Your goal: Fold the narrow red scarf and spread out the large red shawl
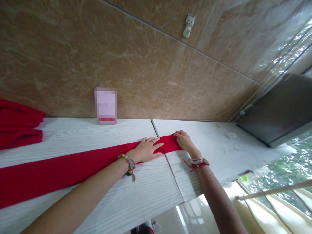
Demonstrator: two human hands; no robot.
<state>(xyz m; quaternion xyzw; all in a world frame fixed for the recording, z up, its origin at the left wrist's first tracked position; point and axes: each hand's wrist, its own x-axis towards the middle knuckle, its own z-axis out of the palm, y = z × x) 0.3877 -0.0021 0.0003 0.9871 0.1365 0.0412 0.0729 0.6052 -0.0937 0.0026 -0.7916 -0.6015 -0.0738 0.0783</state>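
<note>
**Red cloth [73,165] held flat on a white desk by two bare hands**

A brown, marble-look tiled wall [122,58] fills the upper view. Below it runs the white wood-grain desk [80,131], two boards meeting at a seam, its far edge against the wall. The cloth is a long narrow band lying flat from the desk's left edge, across the seam, and ending just past it. A dark slab-like object [280,110] sits at the desk's right end. A heap of red fabric [19,125] rests at the far left corner.

The left hand [146,149] lies open, palm down, on the band beside the seam, apparently pinning it so it cannot slide. The right hand [185,141] sits on the band's very end with its fingers curled, seemingly pinching the fabric, likely to keep it taut.

A blurred pink card [105,105] leans on the wall at the far edge. A beaded bracelet [129,164] circles the left wrist. A small white cat-shaped hook [188,25] hangs high on the wall.
</note>
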